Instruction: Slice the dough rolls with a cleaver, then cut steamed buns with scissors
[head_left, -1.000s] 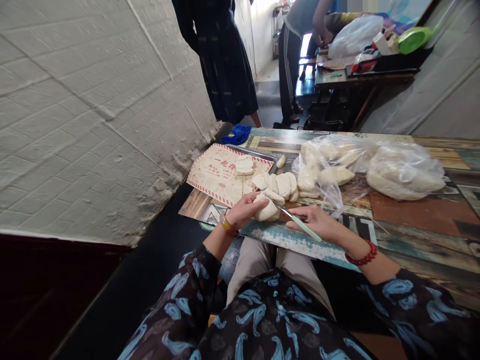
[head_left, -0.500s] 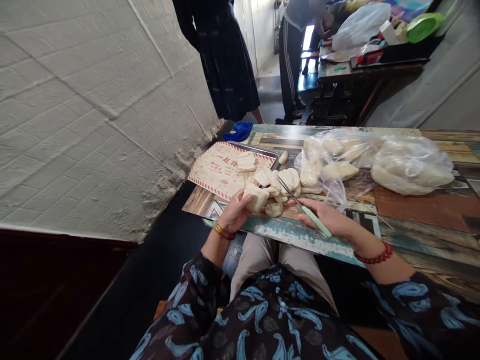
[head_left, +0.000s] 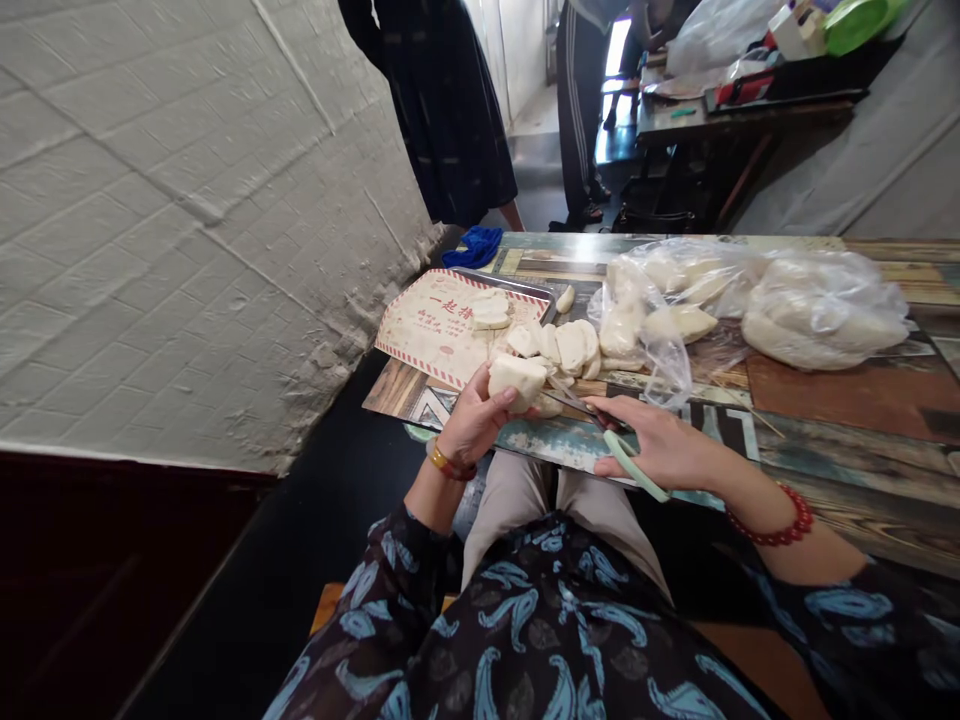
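My left hand (head_left: 474, 424) is closed on a pale steamed bun piece (head_left: 516, 380), thumb on its near face, just above the table's front edge. In my right hand (head_left: 660, 440) are scissors (head_left: 628, 462) with light green handles. Their parted blades point left toward the held bun, their tips close to its right side; whether they touch it I cannot tell. Behind my hands, more cut bun pieces (head_left: 571, 346) lie piled on the table. Another pale piece (head_left: 491, 308) rests on the printed paper (head_left: 420, 320) over a metal tray (head_left: 517, 285).
Clear plastic bags of buns (head_left: 825, 310) stand on the right of the patterned table (head_left: 847, 405). A blue cloth (head_left: 474, 247) lies at the far left corner. One small pale piece (head_left: 565, 299) sits beside the tray. A wall runs along the left. Two people stand beyond the table.
My right hand has lowered and turned the scissors, bringing the blades from above the pile down beside the held bun. My left hand has tilted the bun up slightly. The view has shifted a little.
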